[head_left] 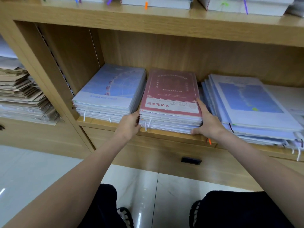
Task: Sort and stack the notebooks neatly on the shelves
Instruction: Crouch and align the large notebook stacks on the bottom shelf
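Note:
A stack of notebooks topped by a red cover [171,94] sits in the middle of the wooden shelf [172,137]. My left hand [130,124] grips the stack's left front corner with curled fingers. My right hand [206,120] presses against the right side, thumb at the bottom front edge and fingers along the flank. To the left lies a neat stack with a pale blue Ferris-wheel cover [110,89]. To the right spreads an uneven pile of blue-covered notebooks [246,102], fanned out and overhanging the shelf edge.
An upper shelf [148,20] holds more stacks with coloured ribbon markers. The left bay contains a pile of brown paper folders [24,89]. Below the shelf is a drawer with a black handle [191,160]. My knees and shoes are above the glossy tiled floor.

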Motion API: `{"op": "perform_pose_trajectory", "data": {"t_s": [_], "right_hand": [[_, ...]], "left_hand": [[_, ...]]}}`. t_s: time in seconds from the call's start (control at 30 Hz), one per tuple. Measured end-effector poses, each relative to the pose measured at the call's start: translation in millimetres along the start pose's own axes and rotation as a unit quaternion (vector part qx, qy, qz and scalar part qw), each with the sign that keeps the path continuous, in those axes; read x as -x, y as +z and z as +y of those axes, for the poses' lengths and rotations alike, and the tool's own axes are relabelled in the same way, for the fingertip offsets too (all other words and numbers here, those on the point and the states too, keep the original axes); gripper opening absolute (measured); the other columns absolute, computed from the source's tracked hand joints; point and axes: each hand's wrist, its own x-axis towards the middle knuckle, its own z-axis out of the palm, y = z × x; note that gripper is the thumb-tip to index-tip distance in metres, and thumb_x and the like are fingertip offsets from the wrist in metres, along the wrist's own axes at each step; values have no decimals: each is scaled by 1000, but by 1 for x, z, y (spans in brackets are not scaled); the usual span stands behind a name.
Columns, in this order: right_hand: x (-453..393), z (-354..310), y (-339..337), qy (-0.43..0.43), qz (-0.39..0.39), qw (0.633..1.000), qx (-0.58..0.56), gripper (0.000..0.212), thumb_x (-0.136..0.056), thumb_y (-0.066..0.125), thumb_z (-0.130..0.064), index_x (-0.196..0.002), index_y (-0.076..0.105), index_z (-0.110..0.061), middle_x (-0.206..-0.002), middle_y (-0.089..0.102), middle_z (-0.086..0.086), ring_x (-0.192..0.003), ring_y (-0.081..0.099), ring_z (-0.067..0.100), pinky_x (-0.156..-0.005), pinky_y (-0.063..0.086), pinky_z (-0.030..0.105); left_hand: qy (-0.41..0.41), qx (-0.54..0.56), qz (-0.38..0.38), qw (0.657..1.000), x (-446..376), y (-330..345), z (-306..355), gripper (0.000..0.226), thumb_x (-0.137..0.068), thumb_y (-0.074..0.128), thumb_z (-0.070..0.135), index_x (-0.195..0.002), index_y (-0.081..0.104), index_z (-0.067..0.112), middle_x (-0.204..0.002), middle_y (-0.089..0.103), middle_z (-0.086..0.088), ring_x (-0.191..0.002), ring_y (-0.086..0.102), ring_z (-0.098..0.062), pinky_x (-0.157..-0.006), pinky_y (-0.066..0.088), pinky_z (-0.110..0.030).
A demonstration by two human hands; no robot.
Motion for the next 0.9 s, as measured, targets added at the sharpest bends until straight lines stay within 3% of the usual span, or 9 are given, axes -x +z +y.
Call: {"op": "perform_pose_trajectory", "data": {"t_s": [0.07, 0.13, 0.23, 0.37, 0.47, 0.57, 0.8, 0.9], "right_hand": [[0, 0, 0, 2, -1, 1000, -11, 114, -74, 75, 0, -150, -4, -32, -144, 41, 0, -122, 47, 25, -90, 38, 23], [-1, 2, 0, 10, -15, 999, -41, 118, -72, 77, 0, -149, -6, -34, -144, 40, -1, -126, 44, 25, -99, 38, 29], [-5, 5, 2, 29, -39, 984, -172, 122, -69, 77, 5, -150, -7, -31, -145, 38, -3, -131, 39, 21, -108, 34, 33], [-5, 2, 6, 26, -66, 946, -317, 98, -67, 70, 19, -143, 24, -24, -130, 55, 2, -121, 52, 21, -103, 43, 37], [-2, -4, 4, 29, -90, 929, -359, 86, -69, 65, 22, -134, 35, -26, -122, 60, 1, -115, 56, 20, -96, 46, 35], [-5, -7, 2, 45, -84, 926, -366, 78, -70, 65, 22, -126, 40, -27, -114, 62, -3, -115, 56, 21, -101, 44, 40], [-7, -9, 11, 37, -73, 926, -369, 91, -72, 61, 25, -141, 30, -26, -117, 59, -2, -118, 53, 20, -104, 42, 38], [-3, -1, 9, 9, -102, 954, -280, 102, -72, 61, 24, -146, 16, -30, -129, 51, -4, -124, 46, 18, -104, 38, 31]], "left_hand": [[-19, 57, -17, 998, 4, -1, 6, 58, -81, 55, -15, -134, 44, 5, -114, 63, -7, -109, 60, -21, -99, 44, -28], [-35, 117, -55, 991, 13, -2, 14, 70, -82, 51, -19, -143, 31, 9, -122, 52, 3, -117, 51, -13, -94, 39, -12], [-50, 182, -95, 978, 25, -4, 19, 82, -82, 44, -26, -147, 15, 12, -136, 35, 7, -124, 34, -4, -86, 30, 3], [-79, 229, -87, 966, 30, -5, 19, 82, -82, 41, -28, -148, 13, 11, -147, 32, -2, -136, 29, -14, -94, 28, -8], [-88, 229, -82, 966, 29, -2, 24, 78, -81, 45, -25, -146, 24, 14, -127, 44, 10, -126, 37, -7, -93, 32, -10], [-91, 217, -75, 969, 29, -1, 26, 77, -82, 46, -23, -145, 28, 17, -134, 45, 7, -132, 37, -12, -96, 32, -17], [-86, 202, -57, 974, 31, 0, 24, 79, -83, 37, -24, -147, 21, 18, -145, 37, 2, -138, 29, -15, -98, 27, -17], [-94, 200, -57, 974, 31, -2, 24, 80, -83, 35, -25, -148, 18, 17, -148, 33, 0, -140, 26, -17, -102, 25, -19]]}}
